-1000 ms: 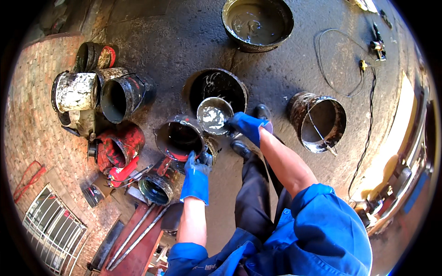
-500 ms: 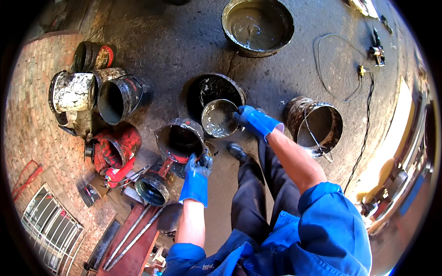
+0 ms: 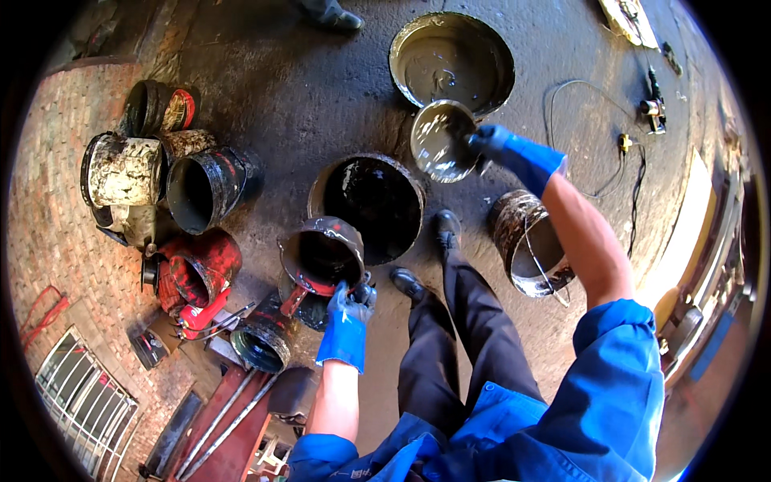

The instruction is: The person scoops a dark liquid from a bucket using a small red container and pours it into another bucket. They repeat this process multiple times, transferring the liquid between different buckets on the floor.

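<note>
Taking the black drum (image 3: 325, 189) on the floor as the landmark, a red-smeared bucket (image 3: 210, 261) lies on its side well to the left of it. Next comes the dark bucket (image 3: 348, 234), which overlaps the drum's lower-left rim in this view; it is tilted, and whether it touches the drum I cannot tell. The left hand (image 3: 349, 305), gloved in blue, is curled around this bucket's near edge, below and left of the drum, much as it was a moment ago. Above the drum, a co-worker's shoe (image 3: 345, 20) has come into view. The main change is to the right: the shallow bowl (image 3: 427, 151), which was beside the dark bucket and over the drum's right edge, is now up and to the right of the drum, just short of the wide tub (image 3: 408, 48) of grey paste. By my judgement, that moves the work from the bucket's side to the tub's side. The bowl lies directly left of the right hand (image 3: 490, 145), whose gloved fingers are clamped on its right rim; its inside is wet and streaked. Farthest right of the drum, a spattered bucket (image 3: 511, 217) leans with its wire handle slack.
</note>
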The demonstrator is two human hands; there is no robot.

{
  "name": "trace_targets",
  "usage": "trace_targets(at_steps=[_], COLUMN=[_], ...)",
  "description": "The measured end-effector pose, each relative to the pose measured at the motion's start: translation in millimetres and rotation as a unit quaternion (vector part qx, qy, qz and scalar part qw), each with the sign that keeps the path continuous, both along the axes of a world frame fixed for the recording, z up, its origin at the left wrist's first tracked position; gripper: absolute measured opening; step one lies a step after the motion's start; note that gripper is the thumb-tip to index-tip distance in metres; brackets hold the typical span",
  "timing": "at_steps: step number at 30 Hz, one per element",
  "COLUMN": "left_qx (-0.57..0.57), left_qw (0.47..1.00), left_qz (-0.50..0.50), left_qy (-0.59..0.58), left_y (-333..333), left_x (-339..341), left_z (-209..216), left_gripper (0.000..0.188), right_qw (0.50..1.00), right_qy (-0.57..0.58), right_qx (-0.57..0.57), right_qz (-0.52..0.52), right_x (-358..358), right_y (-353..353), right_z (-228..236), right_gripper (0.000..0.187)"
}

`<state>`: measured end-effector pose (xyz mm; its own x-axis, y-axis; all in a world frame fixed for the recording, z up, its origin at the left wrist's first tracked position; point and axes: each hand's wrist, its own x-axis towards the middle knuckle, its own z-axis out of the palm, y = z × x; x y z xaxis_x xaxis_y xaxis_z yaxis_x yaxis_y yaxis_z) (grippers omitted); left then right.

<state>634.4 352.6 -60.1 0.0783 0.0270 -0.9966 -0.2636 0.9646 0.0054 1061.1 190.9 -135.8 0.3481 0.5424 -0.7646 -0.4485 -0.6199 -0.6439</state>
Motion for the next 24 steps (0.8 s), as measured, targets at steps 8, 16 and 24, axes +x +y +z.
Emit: trace_targets(at_steps=[8, 16, 24], left_qx=[-0.024, -0.039, -0.043], left_qw=[1.000, 0.999, 0.993], left_qz=[0.007, -0.010, -0.011], left_qy=[0.005, 0.034, 0.108], left_y=[-7.2, -15.7, -5.6], left_x=[17.4, 18.0, 9.5], left_z=[-9.6, -31.6, -31.1], left_gripper=[0.029, 0.023, 0.019], right_qw=[0.957, 0.810, 0.797], right_qy=[-0.186, -0.460, -0.475], right_qx=[-0.188, -0.169, -0.328], right_qz=[0.122, 0.323, 0.176], right_x=[109.8, 139.7, 109.3], right_y=[-16.6, -29.5, 78.7], right_z=[2.5, -41.7, 69.5], right_gripper=[0.025, 0.025, 0.014])
